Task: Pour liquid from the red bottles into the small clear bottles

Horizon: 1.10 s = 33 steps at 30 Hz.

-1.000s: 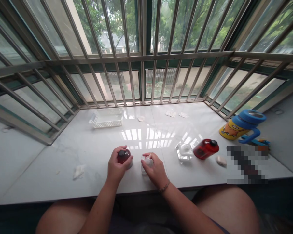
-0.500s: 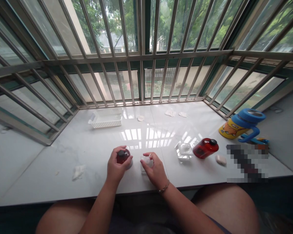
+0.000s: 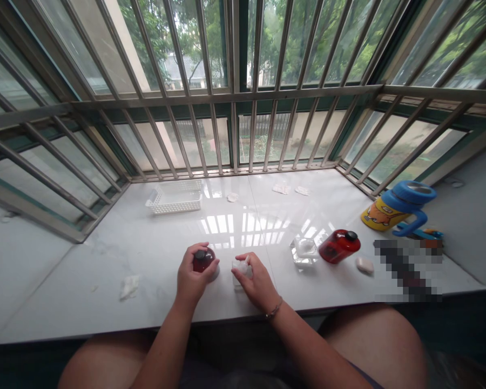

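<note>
Hardly anything has moved since before — both hands stay in the same spots. Curled fingers of the left hand (image 3: 193, 275) hold a dark red bottle (image 3: 203, 261) with a black cap on the white surface (image 3: 162, 302). Just beside it, the right hand (image 3: 256, 278) grips the top of a small clear pot (image 3: 238, 281). Another red bottle (image 3: 339, 247) stands near a clear dish (image 3: 305, 252) — well apart from the hands.
</note>
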### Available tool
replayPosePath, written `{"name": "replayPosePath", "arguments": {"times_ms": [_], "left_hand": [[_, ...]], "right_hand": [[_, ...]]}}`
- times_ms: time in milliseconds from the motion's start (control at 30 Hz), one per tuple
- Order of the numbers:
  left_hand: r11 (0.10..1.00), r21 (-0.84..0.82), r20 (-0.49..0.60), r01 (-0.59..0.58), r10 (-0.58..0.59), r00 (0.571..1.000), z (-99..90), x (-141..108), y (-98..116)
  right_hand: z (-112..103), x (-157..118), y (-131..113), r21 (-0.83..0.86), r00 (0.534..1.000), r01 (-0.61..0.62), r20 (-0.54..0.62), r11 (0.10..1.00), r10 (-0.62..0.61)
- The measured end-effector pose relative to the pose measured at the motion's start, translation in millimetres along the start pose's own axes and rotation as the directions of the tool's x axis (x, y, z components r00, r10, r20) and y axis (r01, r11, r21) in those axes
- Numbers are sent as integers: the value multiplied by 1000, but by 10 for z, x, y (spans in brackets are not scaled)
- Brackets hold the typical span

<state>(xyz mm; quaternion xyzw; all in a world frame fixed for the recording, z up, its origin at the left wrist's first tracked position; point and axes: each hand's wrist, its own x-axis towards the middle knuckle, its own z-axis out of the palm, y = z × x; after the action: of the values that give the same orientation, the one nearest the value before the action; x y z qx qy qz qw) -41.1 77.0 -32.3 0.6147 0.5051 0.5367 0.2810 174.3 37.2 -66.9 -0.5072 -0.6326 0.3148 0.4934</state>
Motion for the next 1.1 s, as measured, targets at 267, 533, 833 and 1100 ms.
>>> {"name": "replayPosePath", "arguments": {"times_ms": [267, 533, 833, 1100], "left_hand": [[998, -28, -21, 51, -52, 998, 8, -19, 16], [989, -104, -45, 107, -112, 993, 39, -32, 53], [994, -65, -31, 85, -87, 996, 17, -23, -3], [997, -40, -24, 73, -74, 997, 12, -28, -3]], "right_hand": [[-5, -15, 16, 8, 999, 23, 24, 1000, -23], [-33, -17, 1, 7, 998, 31, 52, 1000, -31], [-69, -22, -1, -8, 995, 58, 81, 998, -57], [-16, -29, 64, 55, 999, 3, 40, 998, -5]]}}
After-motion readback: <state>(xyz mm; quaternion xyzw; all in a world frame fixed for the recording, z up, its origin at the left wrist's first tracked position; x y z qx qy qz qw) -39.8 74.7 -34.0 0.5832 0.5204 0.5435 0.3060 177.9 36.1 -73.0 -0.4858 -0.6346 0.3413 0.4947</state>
